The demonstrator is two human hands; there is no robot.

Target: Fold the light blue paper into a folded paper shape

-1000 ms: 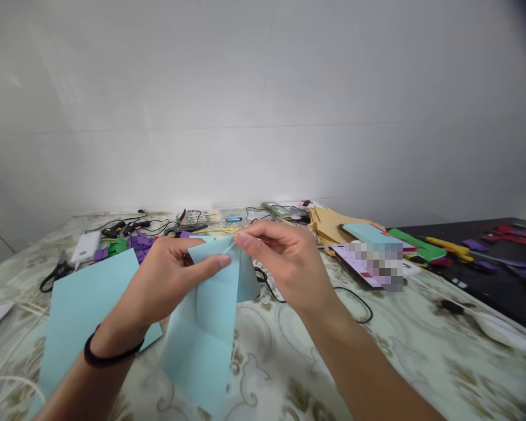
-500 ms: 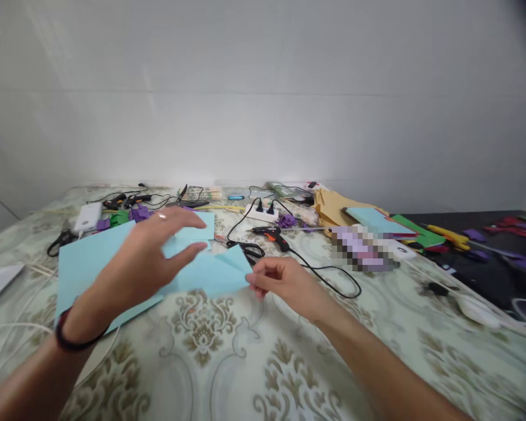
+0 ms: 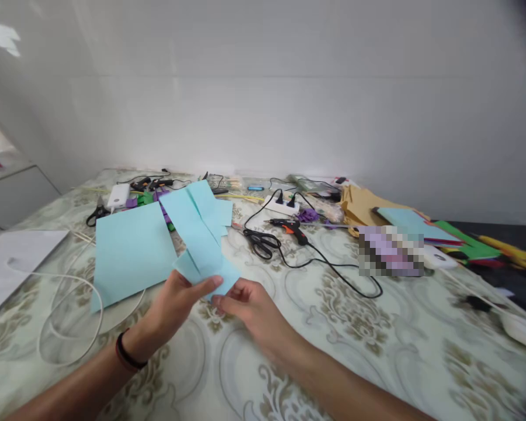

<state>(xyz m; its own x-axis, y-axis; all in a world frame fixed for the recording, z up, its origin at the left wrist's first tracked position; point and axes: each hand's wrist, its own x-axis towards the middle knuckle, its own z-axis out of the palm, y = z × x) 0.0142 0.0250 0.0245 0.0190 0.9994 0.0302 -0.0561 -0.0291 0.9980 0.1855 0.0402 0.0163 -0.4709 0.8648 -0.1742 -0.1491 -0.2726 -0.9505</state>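
Note:
A creased light-blue paper piece (image 3: 200, 231) stretches away from me over the patterned tablecloth (image 3: 333, 327). My left hand (image 3: 175, 304) pinches its near end with thumb and fingers; a black band circles that wrist. My right hand (image 3: 249, 307) pinches the same near end from the right, fingers curled. A larger light-blue sheet (image 3: 129, 251) lies flat to the left of the hands.
Black scissors (image 3: 260, 242) and an orange-and-black glue gun (image 3: 289, 227) with its cord lie beyond the hands. A white power strip (image 3: 280, 204), purple and green paper scraps, a white power bank (image 3: 118, 196) and stacked coloured sheets (image 3: 403, 225) sit further back. A white cable (image 3: 65, 316) loops at left.
The paper went from held upright in both hands to down near the table; my left hand opened over it, and both hands now pinch its near end. The view swung left.

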